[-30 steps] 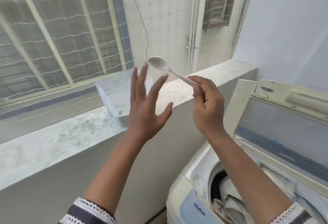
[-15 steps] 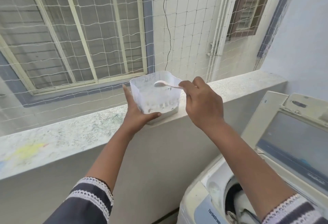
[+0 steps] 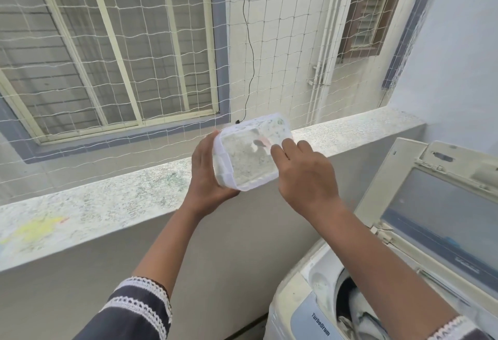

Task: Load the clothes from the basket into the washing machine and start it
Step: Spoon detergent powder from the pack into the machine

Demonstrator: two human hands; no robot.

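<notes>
My left hand (image 3: 207, 175) grips a translucent white plastic tub (image 3: 242, 161) from its left side and holds it tilted over the stone ledge (image 3: 107, 199). My right hand (image 3: 304, 175) reaches to the tub's right side and pinches the handle of a small pinkish spoon (image 3: 260, 145), whose bowl lies inside the tub. At the lower right stands the top-loading washing machine (image 3: 301, 312) with its lid (image 3: 442, 221) raised. Light clothes (image 3: 361, 310) show in the drum below my right forearm.
A white safety net (image 3: 269, 56) stretches above the ledge, with a barred window (image 3: 107, 51) and drain pipes (image 3: 320, 70) behind it. A pale wall (image 3: 463, 56) rises at the right behind the machine. A yellow stain (image 3: 37, 229) marks the ledge's left end.
My left hand took hold of the tub on the ledge, then lifted and tilted it. My right hand brought the spoon from mid-air into the tub.
</notes>
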